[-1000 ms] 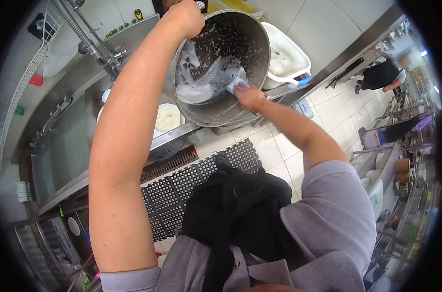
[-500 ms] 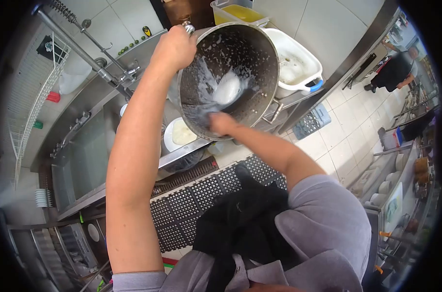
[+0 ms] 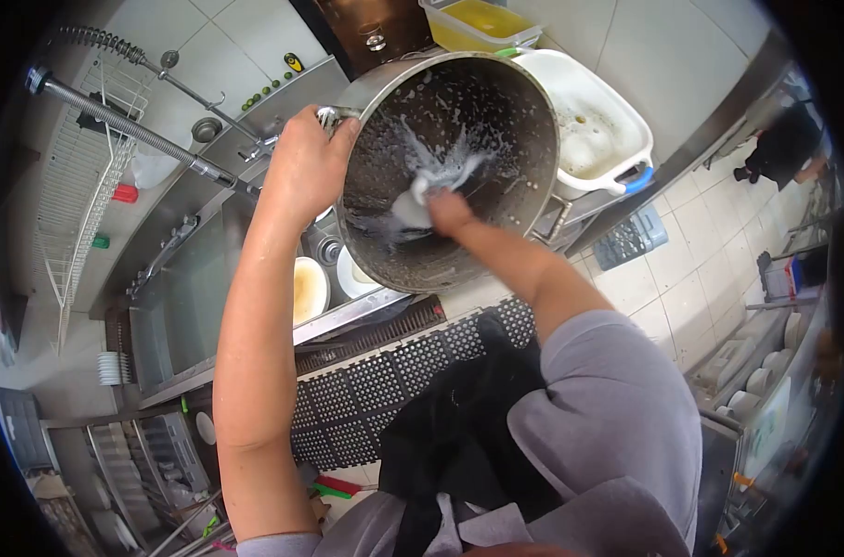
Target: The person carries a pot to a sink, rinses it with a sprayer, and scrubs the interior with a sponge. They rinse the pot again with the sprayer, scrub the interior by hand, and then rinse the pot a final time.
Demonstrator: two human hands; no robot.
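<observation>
A large metal pot [image 3: 510, 218] is tilted so that its mouth faces me, its dark inside streaked and spotted with white foam. My left hand [image 3: 309, 162] is closed around the pot's left side handle [image 3: 337, 115]. Deep inside the pot, my right hand [image 3: 450, 212] presses against the wall with curled fingers. White foam [image 3: 413, 210] lies right beside those fingers; whatever they grip is hidden and blurred. The pot's other handle [image 3: 554, 221] hangs free at the lower right.
Right of the pot stands a white basin [image 3: 634, 139] of suds, with a yellow-filled container [image 3: 482, 23] behind it. Plates [image 3: 311, 290] lie in the sink area at left, under a spray hose [image 3: 129, 121]. Below is a black rubber mat [image 3: 348, 413]. Another person [image 3: 786, 144] stands far right.
My right hand has moved up and right, from the pot's near rim to deeper inside. The foam inside has shifted. My left hand keeps hold of the handle. The whole view has shifted slightly.
</observation>
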